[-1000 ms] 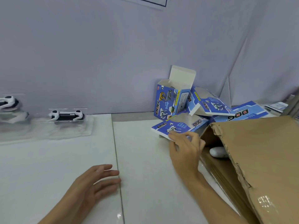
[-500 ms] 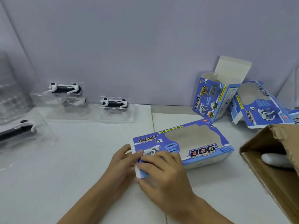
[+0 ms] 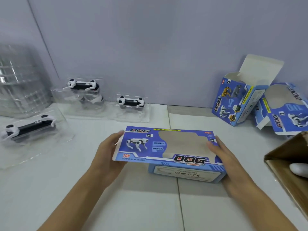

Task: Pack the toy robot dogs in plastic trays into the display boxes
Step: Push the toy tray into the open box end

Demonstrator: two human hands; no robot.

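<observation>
A blue display box (image 3: 168,148) with a window and "DOG" lettering lies flat on the white table in front of me. My left hand (image 3: 108,152) holds its left end, fingers curled round the edge. My right hand (image 3: 223,155) grips its right end. Toy robot dogs in clear plastic trays stand at the left: one near the front (image 3: 30,129), one at the back (image 3: 83,86) on a stack of trays, one further right (image 3: 130,103).
An upright open display box (image 3: 233,100) and another box (image 3: 283,110) lie at the back right. A brown cardboard carton (image 3: 290,165) juts in from the right edge. Stacked clear trays (image 3: 20,80) stand at the far left against the wall.
The display box has come from the pile at the back right to the table's middle. My hands went from its left end to one at each end.
</observation>
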